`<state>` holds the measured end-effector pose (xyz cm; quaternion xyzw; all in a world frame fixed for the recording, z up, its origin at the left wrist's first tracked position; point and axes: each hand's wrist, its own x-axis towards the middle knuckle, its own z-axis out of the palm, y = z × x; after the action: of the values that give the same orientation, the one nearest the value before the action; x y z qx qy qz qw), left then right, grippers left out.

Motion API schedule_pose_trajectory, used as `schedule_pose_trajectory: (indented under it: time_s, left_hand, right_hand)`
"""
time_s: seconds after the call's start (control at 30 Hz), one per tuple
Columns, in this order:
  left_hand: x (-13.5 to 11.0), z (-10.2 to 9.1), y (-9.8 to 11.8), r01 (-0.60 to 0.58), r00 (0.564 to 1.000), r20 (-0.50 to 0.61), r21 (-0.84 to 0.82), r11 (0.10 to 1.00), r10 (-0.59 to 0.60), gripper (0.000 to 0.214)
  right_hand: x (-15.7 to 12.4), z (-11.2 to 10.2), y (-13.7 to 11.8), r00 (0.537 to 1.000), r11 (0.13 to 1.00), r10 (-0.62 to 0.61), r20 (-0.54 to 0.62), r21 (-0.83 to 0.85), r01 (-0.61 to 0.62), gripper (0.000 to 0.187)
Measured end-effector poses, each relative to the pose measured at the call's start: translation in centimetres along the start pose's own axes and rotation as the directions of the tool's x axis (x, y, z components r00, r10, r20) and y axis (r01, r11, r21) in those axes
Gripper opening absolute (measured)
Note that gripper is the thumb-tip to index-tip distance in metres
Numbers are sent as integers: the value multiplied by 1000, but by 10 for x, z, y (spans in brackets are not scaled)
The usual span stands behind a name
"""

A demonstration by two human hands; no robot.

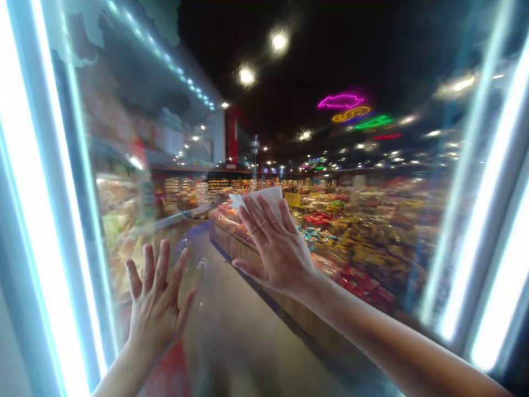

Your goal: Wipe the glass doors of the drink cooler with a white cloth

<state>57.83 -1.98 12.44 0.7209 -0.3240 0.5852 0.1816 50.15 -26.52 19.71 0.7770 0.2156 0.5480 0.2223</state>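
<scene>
My left hand (157, 306) is raised at the lower left with its fingers spread. It faces a clear glass pane (202, 264), and its palm appears to rest against it. Nothing is in that hand. Near the middle of the view my right hand (281, 248) lies flat over a thin white wipe (273, 194). The fingers hold the wipe against the glass. Only its upper edge and a corner stick out past the fingertips; the hand covers the rest.
Bright tube lights (53, 209) line the left side, and more tube lights (483, 220) stand at the right. Through the glass are a long counter (248, 259) heaped with packaged goods, a pale floor (223, 309), colourful neon outlines (351, 113) and ceiling lamps.
</scene>
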Motion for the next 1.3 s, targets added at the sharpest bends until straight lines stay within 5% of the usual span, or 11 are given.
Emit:
schedule_pose_trajectory:
  time_s: [0.1, 0.2, 0.33, 0.4, 0.53, 0.6, 0.77, 0.97, 1.07, 1.17, 1.3]
  left_hand:
    - [0, 1, 2, 4, 1000, -1, 1, 1000, -4, 77]
    - [-1, 2, 9, -5, 1000, 12, 10, 1000, 5, 77]
    - [2, 6, 26, -48, 999, 19, 15, 999, 48, 80]
    - [4, 11, 39, -65, 998, 16, 9, 998, 65, 80]
    - [11, 24, 71, -105, 994, 34, 7, 994, 105, 80]
    - [15, 29, 87, -124, 991, 54, 9, 992, 123, 80]
    - [24, 40, 129, -134, 989, 65, -8, 991, 134, 80]
    - [27, 50, 180, -177, 982, 58, -19, 984, 178, 80]
    - [27, 57, 201, -201, 977, 66, -11, 979, 201, 82]
    - [26, 63, 219, -192, 979, 66, -13, 981, 192, 84]
    - [24, 69, 239, -186, 980, 74, -13, 982, 187, 85]
  right_hand:
    - [-11, 5, -12, 983, 984, -178, 51, 20, 177, 100]
    - [-38, 9, -15, 889, 898, -440, 126, 34, 440, 93]
    - [-48, -9, 21, 996, 999, -37, 75, -14, 38, 80]
    - [-59, -14, 32, 994, 994, 104, 29, -16, -104, 80]
    - [-110, -9, 31, 953, 957, -288, 94, 60, 283, 83]
    - [-127, -12, 43, 928, 936, -352, 124, 69, 346, 83]
    - [-139, -38, 96, 988, 987, 152, 27, -58, -150, 85]
    - [-190, -36, 95, 966, 968, -243, 93, 93, 234, 79]
    - [-191, -45, 119, 995, 996, 94, 10, -6, -94, 87]
    - [-200, -51, 127, 926, 926, 365, -96, -67, -372, 91]
    - [-236, -39, 95, 989, 989, 144, -44, -34, -145, 85]
